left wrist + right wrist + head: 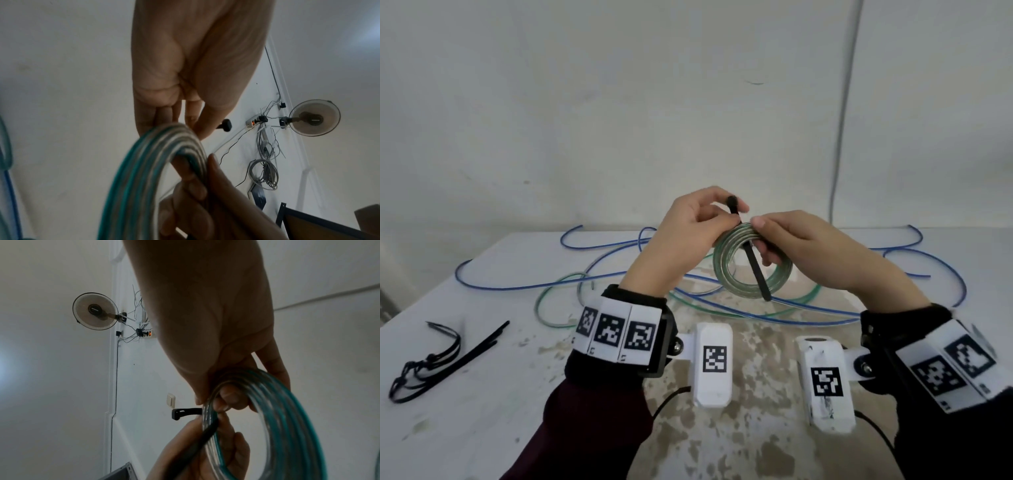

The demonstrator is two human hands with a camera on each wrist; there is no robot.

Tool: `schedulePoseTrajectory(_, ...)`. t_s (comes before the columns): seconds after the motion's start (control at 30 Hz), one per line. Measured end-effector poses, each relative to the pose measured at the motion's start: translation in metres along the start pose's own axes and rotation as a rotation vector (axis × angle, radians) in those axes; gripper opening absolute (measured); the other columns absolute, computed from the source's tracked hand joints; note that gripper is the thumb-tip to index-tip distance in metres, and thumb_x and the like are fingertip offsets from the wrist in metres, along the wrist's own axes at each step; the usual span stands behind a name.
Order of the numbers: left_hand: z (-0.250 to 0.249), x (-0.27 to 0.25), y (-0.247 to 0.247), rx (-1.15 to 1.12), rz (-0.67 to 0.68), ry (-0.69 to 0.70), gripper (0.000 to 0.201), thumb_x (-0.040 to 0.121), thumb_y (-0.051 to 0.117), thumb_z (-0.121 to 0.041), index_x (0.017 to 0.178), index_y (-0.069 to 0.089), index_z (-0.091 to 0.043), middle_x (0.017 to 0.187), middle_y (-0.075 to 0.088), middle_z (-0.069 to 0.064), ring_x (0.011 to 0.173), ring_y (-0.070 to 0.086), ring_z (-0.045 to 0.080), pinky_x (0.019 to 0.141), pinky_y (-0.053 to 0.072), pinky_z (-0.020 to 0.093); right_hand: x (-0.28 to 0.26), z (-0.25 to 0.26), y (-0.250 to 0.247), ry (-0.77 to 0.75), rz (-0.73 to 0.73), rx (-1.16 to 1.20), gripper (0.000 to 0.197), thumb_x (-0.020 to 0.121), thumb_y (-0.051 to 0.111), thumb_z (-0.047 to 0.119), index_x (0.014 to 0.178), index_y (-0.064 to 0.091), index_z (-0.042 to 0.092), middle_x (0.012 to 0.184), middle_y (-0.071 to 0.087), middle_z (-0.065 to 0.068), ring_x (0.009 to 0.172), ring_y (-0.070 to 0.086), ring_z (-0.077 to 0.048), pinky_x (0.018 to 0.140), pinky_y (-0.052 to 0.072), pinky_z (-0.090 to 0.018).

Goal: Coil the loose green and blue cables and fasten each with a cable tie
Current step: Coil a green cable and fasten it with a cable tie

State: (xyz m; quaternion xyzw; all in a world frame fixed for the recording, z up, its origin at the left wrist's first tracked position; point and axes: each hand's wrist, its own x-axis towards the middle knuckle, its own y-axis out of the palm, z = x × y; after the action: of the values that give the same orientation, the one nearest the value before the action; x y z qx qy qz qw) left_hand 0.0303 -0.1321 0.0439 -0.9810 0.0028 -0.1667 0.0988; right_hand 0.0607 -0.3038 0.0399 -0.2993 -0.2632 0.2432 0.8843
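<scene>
Item, table (482, 394): blue cable (524, 287) sprawled loose and uncoiled across its far half, spare cable ties (448, 356) lying at its left edge; judged under halfway, the blue untouched. Item, green cable (751, 260): mostly coiled, held above the table, a tail left trailing, its black cable tie (755, 263) laid across the coil, not yet looped shut. Item, left hand (685, 240) pinching the tie's head end, right hand (801, 250) curled round coil and strap; only square coded markers on the wrist units, no readable writing.

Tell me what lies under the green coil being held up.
Under the green coil, loose blue cable and green cable strands cross the table. The tie's tail hangs in front of the coil. Both hands cover whatever lies directly beneath them.
</scene>
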Motion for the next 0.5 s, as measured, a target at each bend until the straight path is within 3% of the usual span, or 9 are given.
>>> schedulePoseTrajectory(0.17,-0.003,-0.005,0.001,-0.046,0.076,-0.049,0.023,0.097,0.048,-0.01,0.101,0.067,0.004,0.078,0.069,0.013,0.065,0.066,0.024,0.062,0.052,0.024,0.0,0.003,0.0,-0.004,-0.027,0.013,0.044,0.102,0.033,0.034,0.065,0.049,0.017,0.054,0.047,0.008,0.065,0.046,-0.032,0.061,0.036,-0.031)
schedulePoseTrajectory(0.27,-0.006,-0.008,0.001,-0.051,0.094,-0.053,0.02,0.098,0.045,-0.009,0.1,0.062,0.003,0.07,0.067,0.008,0.054,0.063,0.019,0.058,0.051,0.023,-0.001,0.005,0.0,-0.003,-0.028,0.029,0.044,0.102,0.033,0.033,0.065,0.049,0.016,0.054,0.046,0.008,0.06,0.042,-0.021,0.061,0.034,-0.032)
schedulePoseTrajectory(0.37,-0.008,-0.011,0.001,-0.085,0.132,-0.061,0.02,0.101,0.041,-0.01,0.092,0.058,-0.005,0.074,0.065,0.016,0.05,0.062,0.02,0.061,0.054,0.03,0.0,0.005,0.001,-0.01,-0.027,0.028,0.043,0.103,0.034,0.032,0.068,0.05,0.012,0.057,0.047,0.005,0.062,0.044,-0.022,0.063,0.038,-0.037)
schedulePoseTrajectory(0.5,-0.008,-0.012,0.002,-0.085,0.139,-0.04,0.017,0.1,0.043,-0.011,0.088,0.054,-0.007,0.074,0.061,0.021,0.043,0.054,0.019,0.071,0.051,0.045,0.0,0.004,0.002,-0.027,-0.028,0.041,0.044,0.103,0.033,0.034,0.064,0.05,0.023,0.057,0.047,0.006,0.06,0.044,-0.019,0.065,0.039,-0.041)
